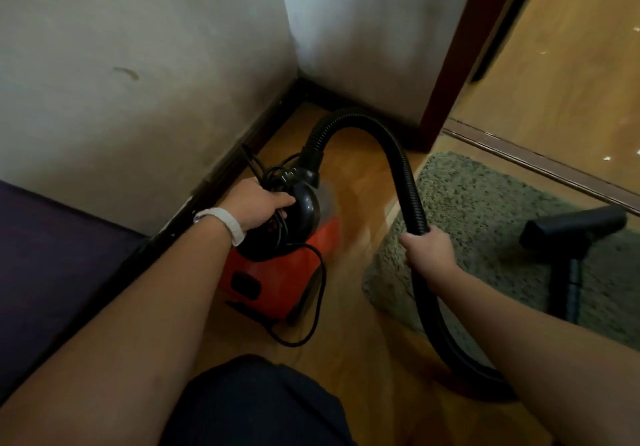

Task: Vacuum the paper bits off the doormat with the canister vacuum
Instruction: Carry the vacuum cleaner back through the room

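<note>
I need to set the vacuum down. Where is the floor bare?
Bare wood floor runs between the vacuum and the doormat, up to the corner. Crowded: cord loops beside the vacuum; hose crosses the mat's edge.

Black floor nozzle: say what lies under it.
The black plastic floor nozzle sits on the shaggy grey-green doormat; whatever lies directly beneath the nozzle is covered.

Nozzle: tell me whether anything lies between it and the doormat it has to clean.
Nothing visible does. The nozzle already lies on the doormat. The hose, gripped by the right hand, runs along the mat's left edge, and the vacuum sits off it, further left.
</note>
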### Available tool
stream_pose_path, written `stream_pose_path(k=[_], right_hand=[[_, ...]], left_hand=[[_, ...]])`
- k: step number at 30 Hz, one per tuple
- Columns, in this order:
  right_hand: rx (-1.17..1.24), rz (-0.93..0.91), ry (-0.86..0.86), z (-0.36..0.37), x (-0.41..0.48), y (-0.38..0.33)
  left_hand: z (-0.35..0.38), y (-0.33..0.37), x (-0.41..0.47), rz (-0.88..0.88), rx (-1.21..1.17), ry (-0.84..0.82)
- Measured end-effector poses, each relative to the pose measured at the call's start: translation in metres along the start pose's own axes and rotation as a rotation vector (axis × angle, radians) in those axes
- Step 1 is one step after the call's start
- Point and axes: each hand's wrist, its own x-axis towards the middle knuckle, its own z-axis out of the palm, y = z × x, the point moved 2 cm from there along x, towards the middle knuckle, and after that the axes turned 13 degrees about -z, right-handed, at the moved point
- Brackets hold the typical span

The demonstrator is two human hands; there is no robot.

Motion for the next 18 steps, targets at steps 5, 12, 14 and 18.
stream_pose_path(k=[5, 12, 14, 18], right_hand=[[0.033, -0.182, -0.194, -0.011, -0.017, -0.045], [0.050, -0.255, -0.497, -0.048, -0.053, -0.076], [0.057, -0.245, -0.389, -0.068, -0.066, -0.098], [-0.002, -0.258, -0.201, -0.127, -0.100, -0.157]], left_hand=[[0.010, -0.002, -0.013, 0.023, 0.010, 0.124], [0.010, 0.008, -0.037, 0.021, -0.132, 0.235], [0.010, 0.023, -0.067, 0.040, -0.082, 0.246], [-0.009, 0.062, -0.145, 0.047, -0.152, 0.244]])
